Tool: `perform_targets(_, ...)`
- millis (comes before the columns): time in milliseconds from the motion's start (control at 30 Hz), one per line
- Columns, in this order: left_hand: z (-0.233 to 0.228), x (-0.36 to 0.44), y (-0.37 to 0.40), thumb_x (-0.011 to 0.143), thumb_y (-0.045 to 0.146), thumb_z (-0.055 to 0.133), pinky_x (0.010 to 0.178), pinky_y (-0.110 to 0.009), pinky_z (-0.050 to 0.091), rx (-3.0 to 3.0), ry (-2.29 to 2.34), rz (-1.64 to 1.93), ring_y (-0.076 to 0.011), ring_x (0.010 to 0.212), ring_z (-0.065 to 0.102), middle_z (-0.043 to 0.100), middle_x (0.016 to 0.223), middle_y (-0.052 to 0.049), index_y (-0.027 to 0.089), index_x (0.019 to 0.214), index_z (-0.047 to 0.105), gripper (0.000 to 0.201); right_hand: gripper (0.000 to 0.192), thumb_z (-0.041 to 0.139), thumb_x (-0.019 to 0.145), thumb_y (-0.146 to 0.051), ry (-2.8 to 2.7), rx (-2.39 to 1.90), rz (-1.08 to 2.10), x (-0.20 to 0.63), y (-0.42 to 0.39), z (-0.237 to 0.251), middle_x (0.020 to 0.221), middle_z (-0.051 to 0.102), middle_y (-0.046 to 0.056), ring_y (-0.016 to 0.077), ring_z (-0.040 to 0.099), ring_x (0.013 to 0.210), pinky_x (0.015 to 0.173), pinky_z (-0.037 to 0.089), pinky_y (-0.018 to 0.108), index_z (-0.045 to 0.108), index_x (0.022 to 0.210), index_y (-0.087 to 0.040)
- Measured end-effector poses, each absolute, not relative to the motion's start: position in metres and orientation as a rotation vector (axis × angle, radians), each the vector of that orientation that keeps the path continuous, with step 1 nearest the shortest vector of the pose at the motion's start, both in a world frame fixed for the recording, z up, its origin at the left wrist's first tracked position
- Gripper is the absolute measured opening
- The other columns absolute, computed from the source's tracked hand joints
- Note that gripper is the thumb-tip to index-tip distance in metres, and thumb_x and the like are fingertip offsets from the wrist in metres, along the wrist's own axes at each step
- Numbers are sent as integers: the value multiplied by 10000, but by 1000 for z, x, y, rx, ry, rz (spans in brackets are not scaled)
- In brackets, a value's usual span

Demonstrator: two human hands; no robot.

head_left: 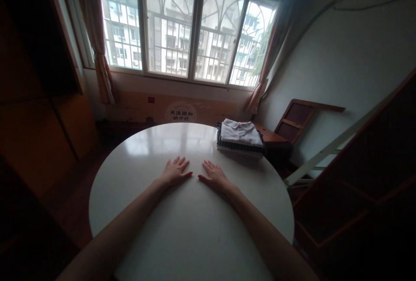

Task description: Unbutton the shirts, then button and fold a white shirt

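White and glossy, the round worktop (191, 233) carries both palms. The left hand (177, 171) and right hand (215, 176) lie flat and near each other, their fingers (185, 165) spread wide and holding nothing. Beyond the right hand, well apart from it, a stack of folded clothes (241, 145) sits by the far right edge: a pale collared shirt (238, 131) on top, dark striped cloth beneath, lighter layers at the bottom. The stack hides part of a low brown wooden surface (276, 135) behind it. Near that, a wooden frame with dark panels (298, 118) leans towards the wall, and a pale ladder-like frame (320, 163) slants down close to the table's right side. Dark panelled wood (354, 198) crowds the right; an orange-brown cabinet (26, 142) stands left. Past the far rim, an orange-brown panel with printed characters (182, 115) runs below barred windows (169, 34), flanked by a left curtain (94, 25) and a right curtain (258, 92).
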State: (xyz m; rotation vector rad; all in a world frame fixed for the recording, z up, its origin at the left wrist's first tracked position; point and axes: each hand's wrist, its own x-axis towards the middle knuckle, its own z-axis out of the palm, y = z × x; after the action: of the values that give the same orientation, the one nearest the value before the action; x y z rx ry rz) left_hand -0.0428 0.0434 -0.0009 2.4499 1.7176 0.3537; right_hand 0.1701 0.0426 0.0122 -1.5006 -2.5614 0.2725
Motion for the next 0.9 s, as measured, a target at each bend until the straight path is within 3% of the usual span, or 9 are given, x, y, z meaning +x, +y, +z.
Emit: perform_targets(900, 1, -42, 42, 765, 672, 196, 1012, -525, 138, 2479, 1745, 280, -284, 1308, 155, 228, 1424, -60, 249, 1326, 306, 712, 727, 305, 793, -611, -2550, -1520, 283, 169, 41, 13, 1417, 218, 86, 221, 162, 1307, 1049, 113, 378, 272, 1349, -142)
